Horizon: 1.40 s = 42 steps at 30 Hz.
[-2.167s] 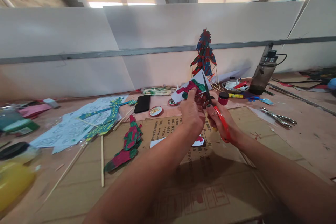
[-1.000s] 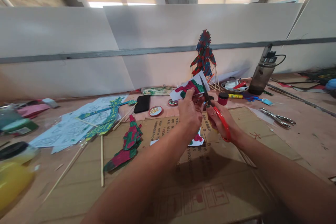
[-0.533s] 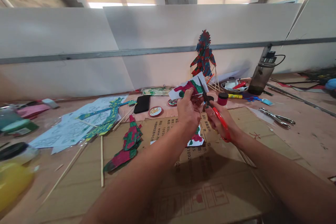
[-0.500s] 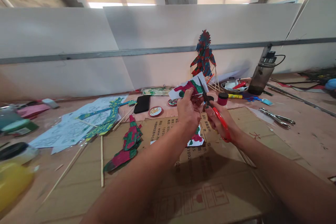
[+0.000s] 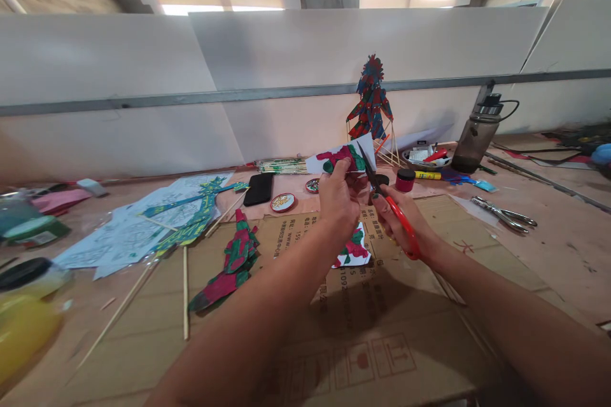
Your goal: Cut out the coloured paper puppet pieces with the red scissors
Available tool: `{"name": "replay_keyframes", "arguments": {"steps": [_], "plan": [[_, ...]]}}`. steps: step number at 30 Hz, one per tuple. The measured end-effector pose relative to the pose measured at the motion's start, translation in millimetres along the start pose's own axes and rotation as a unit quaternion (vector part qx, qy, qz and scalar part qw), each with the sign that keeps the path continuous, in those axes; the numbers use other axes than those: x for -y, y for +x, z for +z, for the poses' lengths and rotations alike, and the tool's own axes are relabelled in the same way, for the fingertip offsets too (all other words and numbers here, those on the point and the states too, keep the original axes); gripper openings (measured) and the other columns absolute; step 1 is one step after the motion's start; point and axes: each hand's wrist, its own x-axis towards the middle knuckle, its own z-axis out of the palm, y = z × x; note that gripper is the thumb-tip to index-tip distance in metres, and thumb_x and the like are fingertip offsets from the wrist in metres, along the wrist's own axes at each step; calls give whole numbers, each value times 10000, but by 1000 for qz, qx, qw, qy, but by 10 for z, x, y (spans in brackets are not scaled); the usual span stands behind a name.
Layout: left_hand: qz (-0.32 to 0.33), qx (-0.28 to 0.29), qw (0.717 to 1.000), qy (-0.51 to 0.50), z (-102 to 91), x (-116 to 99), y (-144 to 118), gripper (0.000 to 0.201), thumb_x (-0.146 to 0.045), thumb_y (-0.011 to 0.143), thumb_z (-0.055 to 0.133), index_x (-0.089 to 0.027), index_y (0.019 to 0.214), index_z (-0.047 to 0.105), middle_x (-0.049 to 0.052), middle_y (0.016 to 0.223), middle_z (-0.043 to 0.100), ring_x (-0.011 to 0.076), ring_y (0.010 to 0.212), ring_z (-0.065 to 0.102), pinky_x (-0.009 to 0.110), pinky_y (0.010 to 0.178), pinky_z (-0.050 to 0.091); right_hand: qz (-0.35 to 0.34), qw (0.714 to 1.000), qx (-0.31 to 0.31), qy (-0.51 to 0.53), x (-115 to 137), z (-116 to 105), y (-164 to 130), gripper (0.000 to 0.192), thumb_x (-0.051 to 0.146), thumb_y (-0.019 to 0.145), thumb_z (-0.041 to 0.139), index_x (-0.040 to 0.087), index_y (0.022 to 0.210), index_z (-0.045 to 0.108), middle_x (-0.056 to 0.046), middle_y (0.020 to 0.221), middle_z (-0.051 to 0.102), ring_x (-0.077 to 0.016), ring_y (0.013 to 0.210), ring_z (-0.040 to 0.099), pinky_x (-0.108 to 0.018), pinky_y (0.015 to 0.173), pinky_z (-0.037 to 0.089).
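My left hand [image 5: 338, 203] pinches a white paper piece coloured red and green [image 5: 341, 158], held up above the cardboard sheet [image 5: 382, 331]. My right hand [image 5: 398, 226] grips red-handled scissors [image 5: 391, 210], whose dark blades point up and left into the paper's right edge. Below my hands another coloured paper piece [image 5: 354, 249] lies on the cardboard. Several finished red-and-green cut-outs [image 5: 233, 264] lie to the left.
A standing red-and-blue paper figure [image 5: 371, 98] leans at the wall with a dark water bottle [image 5: 477, 133] to its right. A black phone [image 5: 259, 189], small round tins [image 5: 283, 202], metal pliers [image 5: 506, 214], printed sheets [image 5: 128, 229], bamboo sticks [image 5: 186, 292] and a yellow container [image 5: 23, 331] lie around.
My left hand has shifted slightly left and turned the paper piece flatter. The scissors followed along its edge, and the paper lying on the cardboard shows more from under my wrist.
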Motion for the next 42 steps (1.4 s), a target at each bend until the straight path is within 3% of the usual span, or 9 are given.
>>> {"name": "replay_keyframes", "arguments": {"steps": [8, 42], "plan": [[22, 9, 999, 26, -11, 7, 12, 321, -250, 684, 872, -207, 740, 559, -58, 620, 618, 103, 535, 592, 242, 598, 487, -7, 1000, 4, -8, 22, -3, 6, 639, 852, 951, 503, 226, 1017, 615, 75, 548, 439, -118, 436, 362, -270, 420, 305], [24, 26, 997, 66, -29, -48, 71, 222, -217, 689, 771, -211, 732, 554, -48, 602, 610, 108, 462, 546, 251, 534, 447, 13, 1000, 20, -12, 69, -19, -9, 637, 867, 933, 487, 237, 979, 571, 98, 546, 382, -100, 420, 333, -238, 399, 275]]}}
